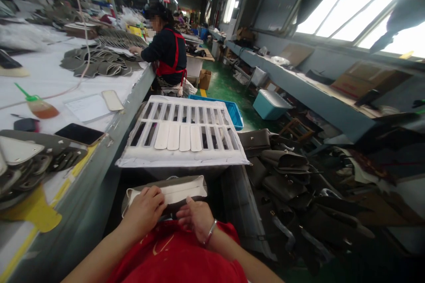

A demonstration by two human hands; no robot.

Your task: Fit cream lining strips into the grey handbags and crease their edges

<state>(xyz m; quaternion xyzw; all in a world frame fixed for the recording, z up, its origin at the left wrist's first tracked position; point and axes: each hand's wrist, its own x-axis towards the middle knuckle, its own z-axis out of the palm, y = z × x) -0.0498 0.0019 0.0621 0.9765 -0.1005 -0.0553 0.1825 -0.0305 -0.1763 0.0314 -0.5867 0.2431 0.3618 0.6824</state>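
An unfinished dark grey handbag with a cream panel facing up lies across my lap, below a white slotted rack. My left hand is closed over its left part, fingers bent across the cream panel. At the bag's near right edge, my right hand has its thumb raised apart from the fingers, with nothing visible between them. Several cream strips lie side by side on the slotted rack just ahead. The underside of the bag is hidden.
On the left table are a phone, a glue bottle and stacked grey pieces. A person in a red apron works ahead. Dark bags are piled at right, near a blue crate.
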